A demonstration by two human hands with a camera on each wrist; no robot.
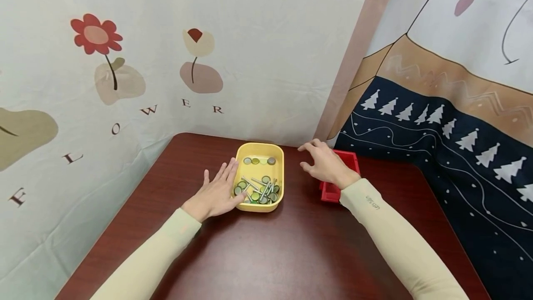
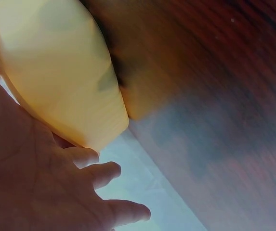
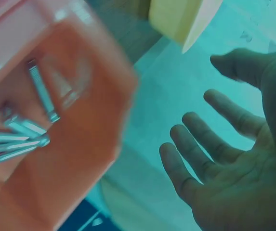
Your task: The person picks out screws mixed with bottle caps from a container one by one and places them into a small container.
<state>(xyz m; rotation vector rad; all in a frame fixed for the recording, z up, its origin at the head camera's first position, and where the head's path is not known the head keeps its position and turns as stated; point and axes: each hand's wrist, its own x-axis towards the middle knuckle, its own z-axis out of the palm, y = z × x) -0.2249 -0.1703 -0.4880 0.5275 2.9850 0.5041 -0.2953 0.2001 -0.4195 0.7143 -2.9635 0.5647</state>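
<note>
Hands (image 1: 214, 197) (image 1: 326, 163) at bins (image 1: 282, 172) (image 1: 330, 196) with bolts (image 3: 43, 91)

"What can you read from where you're standing?"

"On the pale wall cloth (image 1: 266, 59), dark, widely spaced capital letters (image 1: 149, 109) spell FLOWER, with the F lowest, over at the left."

"Anything on the person?"

"Yes, small print (image 1: 372, 202) along the right sleeve (image 1: 393, 237), near the wrist. It looks like "Let's Slim", but it's too tiny to be sure."
</note>
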